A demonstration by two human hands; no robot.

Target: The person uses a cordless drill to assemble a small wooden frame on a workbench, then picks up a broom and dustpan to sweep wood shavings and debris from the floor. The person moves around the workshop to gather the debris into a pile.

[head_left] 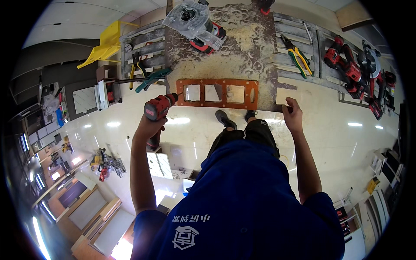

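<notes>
My left hand (151, 125) grips a red cordless drill (158, 108), whose nose points at the left end of an orange template plate (216, 93) with three rectangular cut-outs. The plate lies along the near edge of a sawdust-covered workbench (242, 47). My right hand (292, 113) rests on a small pale wooden piece (284, 96) at the bench edge, right of the plate. My shoes (225, 119) show below the bench.
A red router with a clear base (195, 21) sits at the far side of the bench. Green-yellow pliers (297, 55) lie on the right, a teal clamp (151, 78) and yellow-handled pliers (138, 65) on the left. Red power tools (355, 71) are stacked far right. A yellow chair (106, 43) stands at left.
</notes>
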